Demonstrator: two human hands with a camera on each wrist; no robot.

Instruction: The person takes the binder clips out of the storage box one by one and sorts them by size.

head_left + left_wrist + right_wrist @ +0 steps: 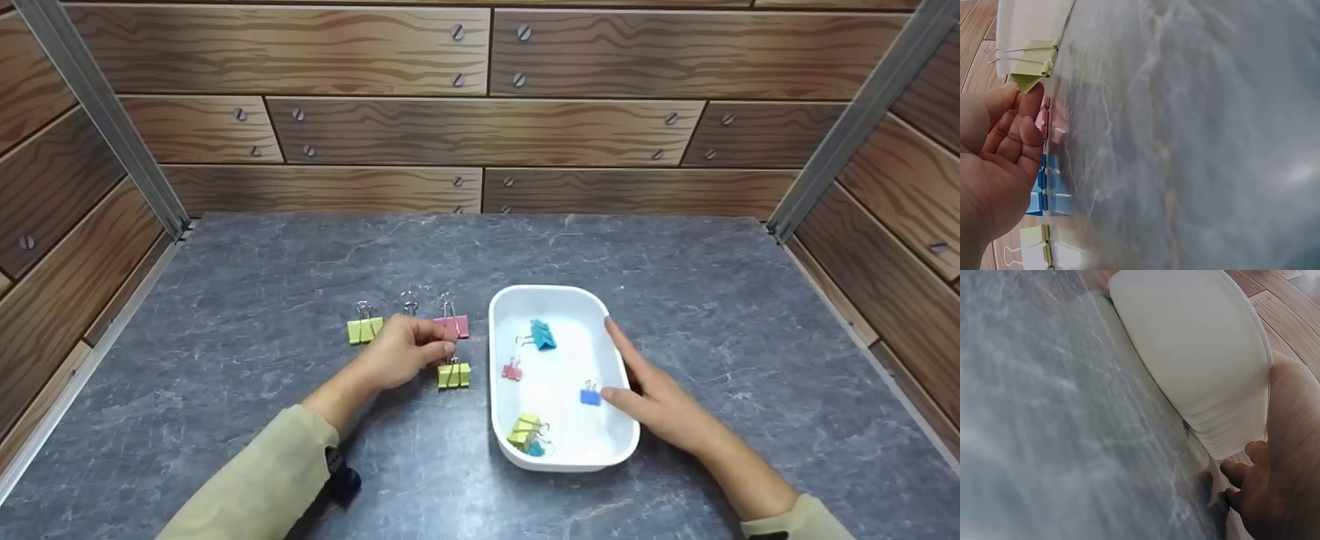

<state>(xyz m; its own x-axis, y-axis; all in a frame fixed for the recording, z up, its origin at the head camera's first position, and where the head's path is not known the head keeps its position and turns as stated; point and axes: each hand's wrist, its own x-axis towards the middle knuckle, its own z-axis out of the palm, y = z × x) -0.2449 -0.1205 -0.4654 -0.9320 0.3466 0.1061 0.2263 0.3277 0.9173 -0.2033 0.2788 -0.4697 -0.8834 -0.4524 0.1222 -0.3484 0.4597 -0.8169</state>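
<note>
Gray tabletop point(270, 262): 1 lime clip point(454, 376) at left hand point(405, 349), cannot tell if pinched; right hand point(664, 405) grips white tub point(559, 405).

Left of the white tub point(562, 390), passage is blocked by a lime clip point(454, 377) and the left hand point(401, 352); behind, room is offered.

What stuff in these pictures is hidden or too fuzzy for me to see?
Head view: most of the large blue binder clip, hidden behind the left hand.
Head view: the full shape of the small teal binder clip, too tiny and crowded by a yellow-green binder clip.
Right wrist view: inside the white tub, hidden by its own wall.
Left wrist view: the tabletop's fine pattern, blurred.
</note>
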